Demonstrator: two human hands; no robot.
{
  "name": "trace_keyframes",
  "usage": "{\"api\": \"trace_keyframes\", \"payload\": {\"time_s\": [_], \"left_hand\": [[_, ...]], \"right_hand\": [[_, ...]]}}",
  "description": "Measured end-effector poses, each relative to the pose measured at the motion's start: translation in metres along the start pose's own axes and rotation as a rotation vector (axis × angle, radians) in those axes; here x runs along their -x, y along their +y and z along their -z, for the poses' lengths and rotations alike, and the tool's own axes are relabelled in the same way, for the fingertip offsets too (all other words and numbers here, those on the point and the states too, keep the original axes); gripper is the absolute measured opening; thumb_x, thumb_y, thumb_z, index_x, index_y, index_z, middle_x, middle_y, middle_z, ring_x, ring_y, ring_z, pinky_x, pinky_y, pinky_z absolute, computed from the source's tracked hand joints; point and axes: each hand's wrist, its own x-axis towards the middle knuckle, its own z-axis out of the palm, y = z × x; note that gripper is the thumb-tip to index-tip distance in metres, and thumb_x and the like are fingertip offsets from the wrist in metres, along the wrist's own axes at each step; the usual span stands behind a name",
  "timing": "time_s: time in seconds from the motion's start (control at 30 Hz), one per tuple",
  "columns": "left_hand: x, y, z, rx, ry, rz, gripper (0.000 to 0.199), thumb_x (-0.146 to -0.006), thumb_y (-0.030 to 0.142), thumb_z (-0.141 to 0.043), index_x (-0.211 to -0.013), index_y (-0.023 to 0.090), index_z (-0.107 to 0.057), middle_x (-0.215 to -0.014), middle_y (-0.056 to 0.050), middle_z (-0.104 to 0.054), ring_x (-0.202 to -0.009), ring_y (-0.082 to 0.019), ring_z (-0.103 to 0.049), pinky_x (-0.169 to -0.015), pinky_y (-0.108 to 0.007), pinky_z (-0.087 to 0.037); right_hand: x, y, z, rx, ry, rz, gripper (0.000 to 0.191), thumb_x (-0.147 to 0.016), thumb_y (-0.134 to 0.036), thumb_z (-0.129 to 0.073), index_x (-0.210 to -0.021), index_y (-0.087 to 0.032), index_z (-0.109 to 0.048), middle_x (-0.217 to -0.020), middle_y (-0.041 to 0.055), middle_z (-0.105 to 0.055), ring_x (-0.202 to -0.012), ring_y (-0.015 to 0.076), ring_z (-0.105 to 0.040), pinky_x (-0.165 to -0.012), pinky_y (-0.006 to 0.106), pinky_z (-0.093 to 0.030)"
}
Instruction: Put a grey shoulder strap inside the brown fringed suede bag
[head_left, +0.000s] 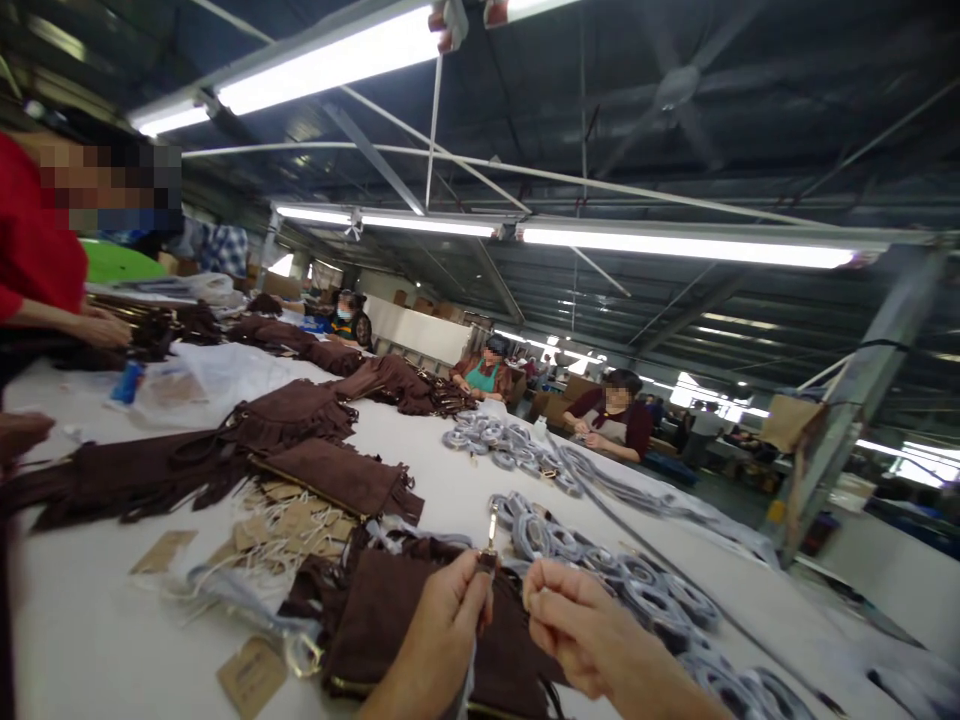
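Note:
Near the bottom centre, my left hand (444, 622) is closed around a brown strap end (487, 562) with a gold metal clasp (493, 527) pointing up. To its right, my right hand (574, 625) is closed, thumb against the fingers; what it pinches, if anything, is too small to make out. The two hands are a little apart. Beneath them lies a dark brown fringed bag (375, 610) with a gold zip. Coiled straps wrapped in grey plastic (645, 585) lie just right of my hands.
More brown bags (341, 472) and a pile of cardboard tags (292, 525) lie on the white table (82, 600) at left. A person in red (37, 230) stands at the left edge. Several people sit across the table. A metal post (862, 400) rises at right.

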Motion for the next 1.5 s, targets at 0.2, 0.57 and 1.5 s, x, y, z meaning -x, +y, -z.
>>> {"api": "trace_keyframes", "payload": {"time_s": [0.2, 0.57, 1.5], "left_hand": [[0.006, 0.010, 0.003, -0.183, 0.023, -0.071, 0.028, -0.095, 0.035, -0.041, -0.072, 0.019, -0.046, -0.066, 0.003, -0.045, -0.062, -0.013, -0.039, -0.058, -0.024, -0.029], [0.008, -0.003, -0.008, -0.171, 0.036, -0.031, 0.030, -0.095, 0.033, -0.039, -0.069, 0.020, -0.045, -0.061, 0.004, -0.043, -0.057, -0.012, -0.040, -0.056, -0.024, -0.029], [0.017, 0.006, -0.017, 0.101, -0.138, 0.025, 0.020, -0.088, 0.032, -0.046, -0.088, 0.016, -0.057, -0.077, 0.000, -0.052, -0.072, -0.015, -0.045, -0.065, -0.024, -0.035]], "right_hand": [[-0.003, 0.011, 0.000, 0.601, 0.239, 0.354, 0.020, -0.076, -0.032, -0.049, -0.061, -0.021, -0.055, -0.057, -0.0035, -0.050, -0.057, 0.0124, -0.044, -0.053, 0.024, -0.031], [-0.001, 0.034, 0.002, 0.902, 0.650, 0.771, 0.029, -0.097, -0.037, -0.037, -0.094, -0.024, -0.063, -0.079, 0.0051, -0.074, -0.070, 0.0191, -0.071, -0.061, 0.026, -0.051], [-0.014, 0.050, -0.019, 1.174, 0.661, 0.910, 0.039, -0.102, -0.031, -0.028, -0.088, -0.023, -0.063, -0.069, 0.0025, -0.072, -0.057, 0.0154, -0.068, -0.048, 0.023, -0.040]]}}
